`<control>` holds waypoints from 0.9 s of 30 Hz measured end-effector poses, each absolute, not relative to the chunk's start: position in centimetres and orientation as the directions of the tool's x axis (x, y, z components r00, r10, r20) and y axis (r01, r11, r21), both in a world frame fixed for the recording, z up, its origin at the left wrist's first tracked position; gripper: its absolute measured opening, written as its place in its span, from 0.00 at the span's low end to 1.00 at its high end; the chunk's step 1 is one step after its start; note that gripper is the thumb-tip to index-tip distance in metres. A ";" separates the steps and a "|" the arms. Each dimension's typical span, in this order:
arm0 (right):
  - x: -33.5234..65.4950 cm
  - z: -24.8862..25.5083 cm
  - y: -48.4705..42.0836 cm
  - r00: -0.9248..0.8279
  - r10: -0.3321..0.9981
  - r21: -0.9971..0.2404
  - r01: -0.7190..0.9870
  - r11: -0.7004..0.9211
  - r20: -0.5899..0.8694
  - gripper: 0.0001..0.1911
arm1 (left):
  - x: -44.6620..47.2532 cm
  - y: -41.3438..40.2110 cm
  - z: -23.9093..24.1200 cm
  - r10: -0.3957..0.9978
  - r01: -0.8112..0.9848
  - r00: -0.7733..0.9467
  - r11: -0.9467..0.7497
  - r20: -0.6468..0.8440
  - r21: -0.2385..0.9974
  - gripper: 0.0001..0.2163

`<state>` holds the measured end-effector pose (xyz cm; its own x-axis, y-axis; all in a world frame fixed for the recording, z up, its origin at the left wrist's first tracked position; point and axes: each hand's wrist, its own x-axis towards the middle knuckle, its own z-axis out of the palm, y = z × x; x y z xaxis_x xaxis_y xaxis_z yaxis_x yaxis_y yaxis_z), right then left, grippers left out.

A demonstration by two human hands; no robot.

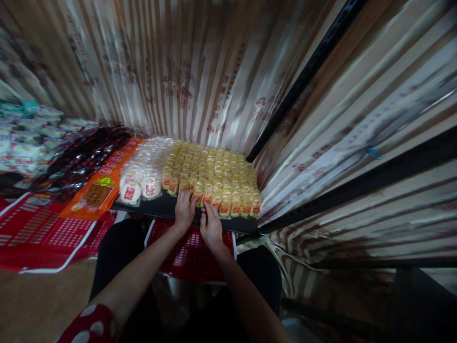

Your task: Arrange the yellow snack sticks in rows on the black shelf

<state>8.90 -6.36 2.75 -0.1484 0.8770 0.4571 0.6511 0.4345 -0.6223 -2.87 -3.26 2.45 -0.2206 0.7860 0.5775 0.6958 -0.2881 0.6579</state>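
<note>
Rows of small yellow wrapped snack packs with red labels fill a dark shelf. My left hand rests at the shelf's front edge, its fingers curled onto a yellow pack in the front row. Right beside it, my right hand has its fingertips pinched on another front-row pack. Round white wrapped packs lie in rows to the left of the yellow ones.
A red plastic basket sits below the shelf, under my forearms. Orange snack packs, dark packets and pale bags lie to the left. A striped shiny curtain hangs behind; black shelf rails run right.
</note>
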 end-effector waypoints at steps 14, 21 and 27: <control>8.5 1.9 -5.9 -0.224 0.867 -0.561 0.685 0.465 0.446 0.25 | -2.9 -3.5 2.1 0.793 0.693 -0.176 -0.320 0.583 0.645 0.08; 8.9 1.8 -6.3 -0.237 0.835 -0.584 0.621 0.523 0.496 0.25 | -2.8 -4.0 2.0 0.792 0.696 -0.190 -0.307 0.580 0.649 0.10; 9.2 2.0 -6.3 -0.275 0.834 -0.567 0.629 0.532 0.478 0.24 | -2.8 -4.3 1.9 0.789 0.701 -0.175 -0.320 0.589 0.637 0.08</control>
<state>9.19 -6.33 1.96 -0.2747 0.8343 0.4779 0.6293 0.5318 -0.5667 -2.83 -4.29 1.88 -0.1749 0.7892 0.5887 0.7008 -0.3202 0.6375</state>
